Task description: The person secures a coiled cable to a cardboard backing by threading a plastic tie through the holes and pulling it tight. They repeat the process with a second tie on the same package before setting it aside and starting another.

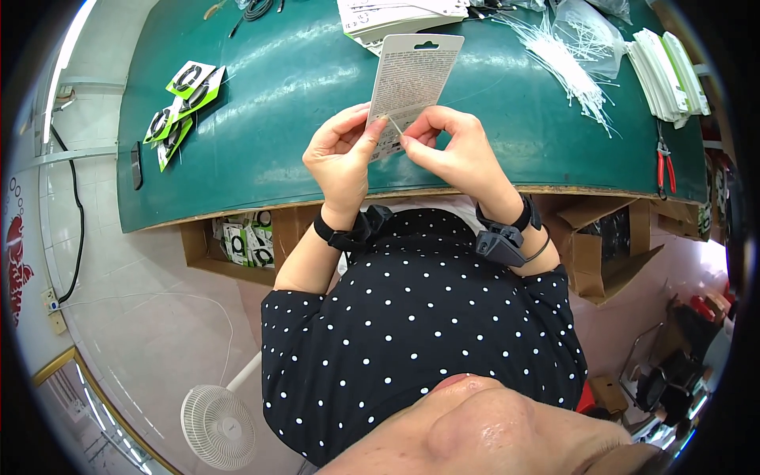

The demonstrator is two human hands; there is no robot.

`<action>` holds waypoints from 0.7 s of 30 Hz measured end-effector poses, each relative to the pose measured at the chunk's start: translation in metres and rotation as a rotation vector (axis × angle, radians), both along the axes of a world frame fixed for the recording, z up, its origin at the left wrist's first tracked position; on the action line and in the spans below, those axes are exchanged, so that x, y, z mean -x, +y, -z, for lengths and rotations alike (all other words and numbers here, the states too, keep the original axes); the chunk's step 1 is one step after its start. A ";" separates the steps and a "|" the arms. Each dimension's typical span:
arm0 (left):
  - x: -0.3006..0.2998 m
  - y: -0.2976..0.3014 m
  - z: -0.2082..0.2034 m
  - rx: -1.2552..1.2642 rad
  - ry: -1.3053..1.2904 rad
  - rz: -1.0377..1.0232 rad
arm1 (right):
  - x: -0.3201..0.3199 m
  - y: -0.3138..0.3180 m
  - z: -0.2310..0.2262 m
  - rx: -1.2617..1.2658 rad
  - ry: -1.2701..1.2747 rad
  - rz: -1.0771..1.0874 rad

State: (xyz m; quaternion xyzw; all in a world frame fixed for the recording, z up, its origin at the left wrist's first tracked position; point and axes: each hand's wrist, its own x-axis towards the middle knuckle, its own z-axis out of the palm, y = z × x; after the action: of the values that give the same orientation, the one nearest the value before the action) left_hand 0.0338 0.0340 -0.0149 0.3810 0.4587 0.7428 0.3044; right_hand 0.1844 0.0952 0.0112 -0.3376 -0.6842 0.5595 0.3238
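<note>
Above the near edge of the green table, my left hand [340,158] is closed on a white printed backing card [416,75] with a hang hole at its top. The card stands tilted with its text side facing me. My left thumb presses on its lower part. Across the card's lower face runs a thin white cable tie [396,125]. The fingertips of my right hand [459,150] pinch the tie's end at the card's right edge. What is on the card's far side is hidden.
On the green table [277,103] lie carded black cables [186,103] at left, a stack of cards [368,22] at the back, loose white cable ties [566,67], more cards [661,79] and red-handled pliers [666,166] at right. Open cartons [606,237] stand under the edge.
</note>
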 end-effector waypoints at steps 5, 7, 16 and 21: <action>-0.002 0.000 0.001 -0.019 0.032 -0.004 | -0.002 0.002 -0.003 0.039 -0.010 -0.002; -0.003 -0.001 0.001 -0.046 0.072 -0.011 | -0.002 0.002 -0.003 0.043 -0.010 0.004; -0.005 -0.003 0.006 -0.068 0.290 -0.110 | 0.002 -0.001 0.001 -0.004 0.049 0.029; -0.003 -0.003 0.009 -0.044 0.376 -0.153 | 0.005 -0.006 0.010 -0.157 0.051 0.120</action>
State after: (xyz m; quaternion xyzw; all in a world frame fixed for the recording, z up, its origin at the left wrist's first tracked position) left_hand 0.0366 0.0306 -0.0236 0.4836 0.5187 0.6894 0.1477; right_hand 0.1798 0.0894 0.0010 -0.3371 -0.6961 0.4921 0.3995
